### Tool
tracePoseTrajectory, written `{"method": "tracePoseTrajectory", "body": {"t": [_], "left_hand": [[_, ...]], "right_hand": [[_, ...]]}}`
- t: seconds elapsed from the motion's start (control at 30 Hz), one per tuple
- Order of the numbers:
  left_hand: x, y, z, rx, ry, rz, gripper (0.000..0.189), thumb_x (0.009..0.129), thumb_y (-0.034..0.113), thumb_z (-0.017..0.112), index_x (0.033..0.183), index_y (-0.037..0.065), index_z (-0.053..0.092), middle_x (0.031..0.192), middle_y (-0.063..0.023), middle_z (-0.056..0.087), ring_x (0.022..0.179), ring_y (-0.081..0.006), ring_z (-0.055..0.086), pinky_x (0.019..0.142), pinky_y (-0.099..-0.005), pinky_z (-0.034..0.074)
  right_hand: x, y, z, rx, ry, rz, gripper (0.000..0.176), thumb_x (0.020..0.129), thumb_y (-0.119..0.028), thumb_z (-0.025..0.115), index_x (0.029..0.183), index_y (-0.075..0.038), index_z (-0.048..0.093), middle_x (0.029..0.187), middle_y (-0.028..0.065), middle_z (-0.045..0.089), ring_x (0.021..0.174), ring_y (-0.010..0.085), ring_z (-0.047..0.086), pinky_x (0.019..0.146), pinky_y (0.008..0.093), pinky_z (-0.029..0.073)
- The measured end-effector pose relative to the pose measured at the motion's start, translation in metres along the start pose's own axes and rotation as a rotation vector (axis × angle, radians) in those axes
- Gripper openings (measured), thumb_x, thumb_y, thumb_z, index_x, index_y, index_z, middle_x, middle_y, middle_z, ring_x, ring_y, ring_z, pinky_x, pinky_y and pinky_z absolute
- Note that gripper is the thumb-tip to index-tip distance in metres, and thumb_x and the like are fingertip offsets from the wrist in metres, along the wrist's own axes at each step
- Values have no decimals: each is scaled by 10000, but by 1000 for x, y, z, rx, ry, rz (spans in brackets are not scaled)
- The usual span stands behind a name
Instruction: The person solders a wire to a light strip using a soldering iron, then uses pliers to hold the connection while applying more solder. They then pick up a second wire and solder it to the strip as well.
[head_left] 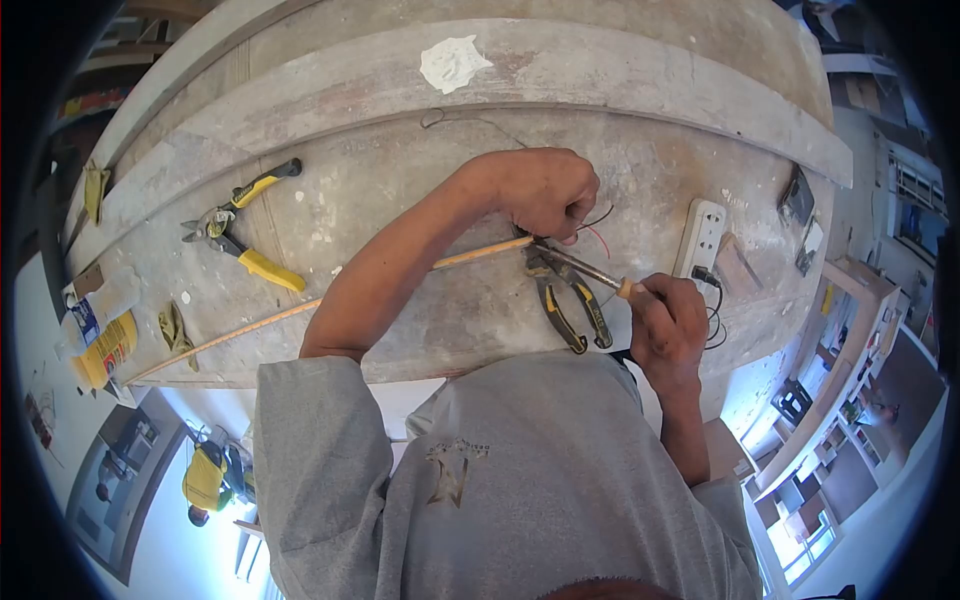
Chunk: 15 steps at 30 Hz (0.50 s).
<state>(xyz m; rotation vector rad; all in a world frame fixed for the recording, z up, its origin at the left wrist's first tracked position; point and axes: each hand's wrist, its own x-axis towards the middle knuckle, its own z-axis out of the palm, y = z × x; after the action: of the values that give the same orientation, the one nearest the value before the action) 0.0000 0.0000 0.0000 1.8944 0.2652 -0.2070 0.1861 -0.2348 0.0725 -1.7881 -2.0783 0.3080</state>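
Note:
My left hand point(555, 190) is closed in a pinch, its fingertips just above the end of a long, narrow yellowish strip point(480, 253). A thin grey wire point(465, 119) runs into the far side of this hand, and short red and black wires point(598, 228) stick out beside its fingers. My right hand point(668, 325) is wrapped round the handle of a soldering iron point(590, 271), whose metal shaft slants toward the strip's end. What the tip touches is too small to tell. Black-and-yellow pliers point(570, 300) lie just under the shaft.
Yellow-handled tin snips point(240, 225) lie at the left. A white power strip point(700, 238) with a black cord plugged in is at the right, near a phone-like black object point(796, 197). A yellow-labelled container point(105, 350) is at the left edge. A long board point(600, 80) crosses the back.

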Motion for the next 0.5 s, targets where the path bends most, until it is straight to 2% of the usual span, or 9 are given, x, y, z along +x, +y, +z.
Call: {"method": "tracePoseTrajectory", "body": {"t": [0.5], "left_hand": [[-2,1,-2,6,6,15,184,753,117,873,755,16,718,847,-100,717,820,-287,722,728,-432,549]], "right_hand": [[3,-1,1,5,25,-7,329,750,91,782,1051,-30,730,1030,103,715,858,281,664,697,408,477]]}}
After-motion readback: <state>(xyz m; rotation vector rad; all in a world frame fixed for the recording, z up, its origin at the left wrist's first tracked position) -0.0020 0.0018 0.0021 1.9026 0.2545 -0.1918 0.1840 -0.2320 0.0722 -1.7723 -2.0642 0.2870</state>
